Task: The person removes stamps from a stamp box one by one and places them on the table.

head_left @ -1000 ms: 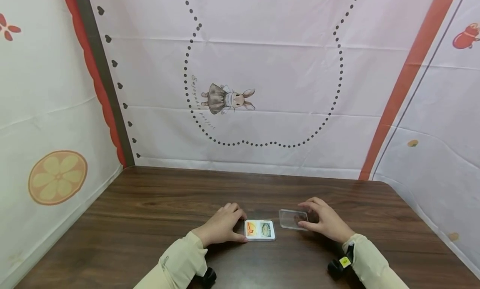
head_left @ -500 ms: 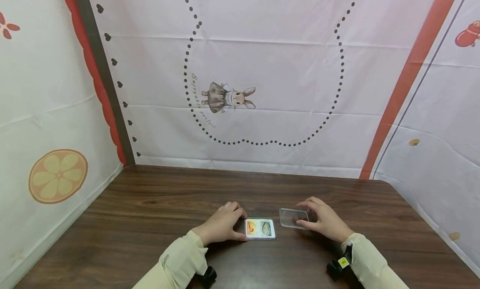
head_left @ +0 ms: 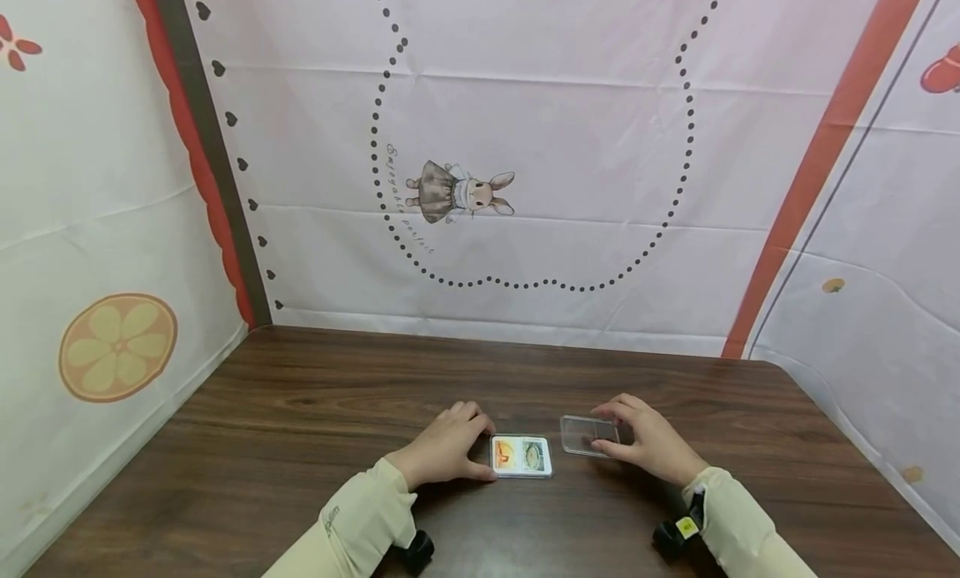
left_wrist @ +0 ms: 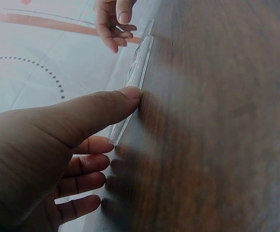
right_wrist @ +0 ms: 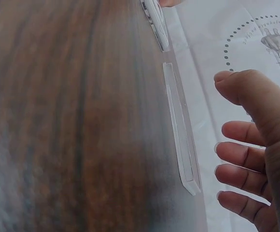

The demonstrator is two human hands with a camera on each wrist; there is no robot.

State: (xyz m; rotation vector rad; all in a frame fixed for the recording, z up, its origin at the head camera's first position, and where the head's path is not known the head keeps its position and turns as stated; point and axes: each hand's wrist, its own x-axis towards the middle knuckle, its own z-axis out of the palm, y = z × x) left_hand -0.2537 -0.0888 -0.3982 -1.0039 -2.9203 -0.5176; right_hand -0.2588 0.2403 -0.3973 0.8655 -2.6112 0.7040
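A clear plastic case [head_left: 521, 457] with picture cards in it lies flat on the wooden table, its top card showing an orange picture and a greenish one. My left hand [head_left: 444, 447] holds the case by its left end, thumb on the near edge and index finger by the far corner in the left wrist view. To the right lies a clear, shallow plastic lid [head_left: 577, 435]. My right hand [head_left: 651, 442] is over the lid's right end, thumb and fingers spread. In the right wrist view, a gap shows between those fingertips and the lid [right_wrist: 179, 130].
The brown wooden table [head_left: 337, 395] runs back to a printed white cloth [head_left: 570, 161] hanging behind it and at both sides. Black wrist cameras sit under both cuffs, the right one [head_left: 667, 540] bearing a yellow tag.
The head view has tilted very slightly. Both hands, the card case and the lid stay in nearly the same places.
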